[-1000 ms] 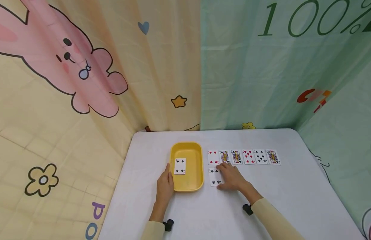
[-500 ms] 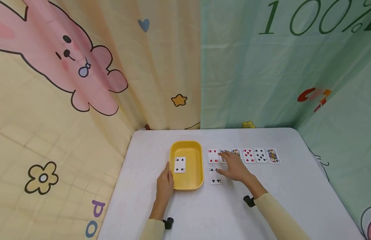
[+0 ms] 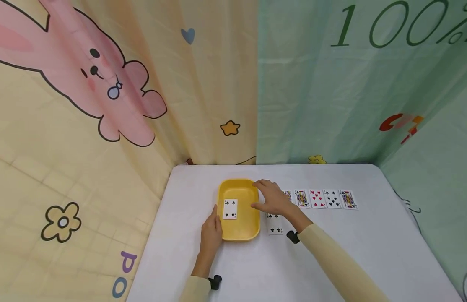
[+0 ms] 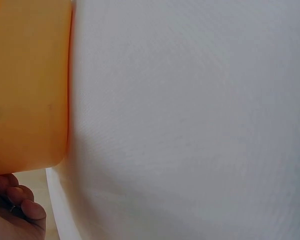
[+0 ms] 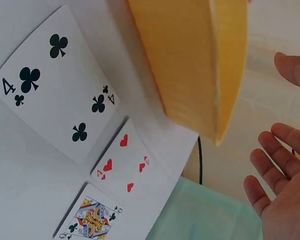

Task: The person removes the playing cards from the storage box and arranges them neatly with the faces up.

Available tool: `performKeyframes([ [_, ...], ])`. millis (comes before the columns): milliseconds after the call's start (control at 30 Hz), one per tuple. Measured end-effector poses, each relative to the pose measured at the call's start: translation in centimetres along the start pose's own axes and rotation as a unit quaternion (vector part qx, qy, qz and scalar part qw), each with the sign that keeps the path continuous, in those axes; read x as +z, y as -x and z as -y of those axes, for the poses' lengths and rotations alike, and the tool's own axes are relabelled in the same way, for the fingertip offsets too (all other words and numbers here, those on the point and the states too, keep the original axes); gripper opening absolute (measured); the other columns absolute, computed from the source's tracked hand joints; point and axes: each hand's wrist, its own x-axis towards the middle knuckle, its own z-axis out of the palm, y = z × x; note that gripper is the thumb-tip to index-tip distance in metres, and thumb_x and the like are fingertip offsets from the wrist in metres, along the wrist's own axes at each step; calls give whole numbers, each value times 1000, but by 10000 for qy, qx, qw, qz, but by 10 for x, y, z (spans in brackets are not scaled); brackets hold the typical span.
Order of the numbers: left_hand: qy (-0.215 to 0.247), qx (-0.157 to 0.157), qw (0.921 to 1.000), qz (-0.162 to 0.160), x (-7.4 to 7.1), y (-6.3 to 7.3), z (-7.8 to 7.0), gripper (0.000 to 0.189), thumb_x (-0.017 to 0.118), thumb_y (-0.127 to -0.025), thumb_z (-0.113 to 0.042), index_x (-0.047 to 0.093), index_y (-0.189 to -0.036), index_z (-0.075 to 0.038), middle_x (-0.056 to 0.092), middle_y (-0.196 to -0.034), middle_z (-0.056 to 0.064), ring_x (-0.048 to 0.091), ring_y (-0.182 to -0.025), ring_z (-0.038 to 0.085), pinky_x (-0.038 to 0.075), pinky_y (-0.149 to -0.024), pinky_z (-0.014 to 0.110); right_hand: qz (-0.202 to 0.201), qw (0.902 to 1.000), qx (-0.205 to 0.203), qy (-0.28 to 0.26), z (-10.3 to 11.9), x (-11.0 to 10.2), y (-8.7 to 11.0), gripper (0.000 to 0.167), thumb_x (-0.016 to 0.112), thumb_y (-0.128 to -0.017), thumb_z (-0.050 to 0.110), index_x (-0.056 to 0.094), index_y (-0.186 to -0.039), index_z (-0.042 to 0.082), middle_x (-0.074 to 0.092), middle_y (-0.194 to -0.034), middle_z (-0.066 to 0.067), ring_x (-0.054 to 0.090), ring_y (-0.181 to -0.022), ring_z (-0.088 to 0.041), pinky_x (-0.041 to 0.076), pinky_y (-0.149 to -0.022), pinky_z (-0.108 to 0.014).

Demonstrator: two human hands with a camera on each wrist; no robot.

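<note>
Patterned cloth hangs on every visible side. A cream curtain [image 3: 162, 50] fills the left, printed with a large pink rabbit [image 3: 112, 111] at upper left, a blue heart [image 3: 188, 36], an orange star [image 3: 230, 128] and, at lower left, a black-outlined flower [image 3: 52, 212]. A pale green curtain [image 3: 312, 92] covers the right, with dark green "100%" lettering [image 3: 344, 26] at upper right. Vertical folds shade both. Below centre spreads a white surface [image 3: 388, 243] with rounded far corners, under soft light.
</note>
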Motion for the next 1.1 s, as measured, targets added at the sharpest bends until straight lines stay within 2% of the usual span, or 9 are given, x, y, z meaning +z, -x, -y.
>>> performKeyframes([
  [100,-15,7,10000,-20,0,0,-1,49,51,-109,-16,43,-157,-10,54,-154,9,52,-142,27,50,-112,44,282,9993,-204,121,5,13,-11,75,75,-88,54,55,-145,10,56,-148,-10,52,-136,-30,42,-116,-51],
  [267,-54,79,9999,-54,-1,2,-1,48,51,-109,-16,44,-156,-10,55,-153,9,53,-141,27,50,-111,44,558,9977,-390,21,17,36,-25,83,78,-83,56,55,-146,7,56,-147,-12,53,-134,-32,44,-115,-50],
  [533,-62,102,9999,15,0,1,0,48,50,-110,-18,43,-157,-12,55,-153,9,54,-141,27,50,-112,43,1102,9924,-198,514,39,66,-42,105,79,-74,71,49,-151,6,51,-152,-12,50,-138,-31,41,-120,-48],
  [900,-60,164,9998,-66,3,3,0,48,51,-109,-14,45,-156,-10,58,-150,10,58,-136,28,53,-108,43,1467,9844,85,967,44,83,-47,111,78,-66,80,50,-150,14,52,-146,-6,49,-128,-25,38,-121,-46],
  [1100,-120,181,9997,-115,1,3,-1,47,52,-108,-14,46,-155,-11,61,-146,12,62,-132,29,55,-105,44,1408,9846,88,1032,44,86,-50,105,80,-67,77,53,-147,13,51,-141,-6,48,-126,-25,40,-117,-46],
])
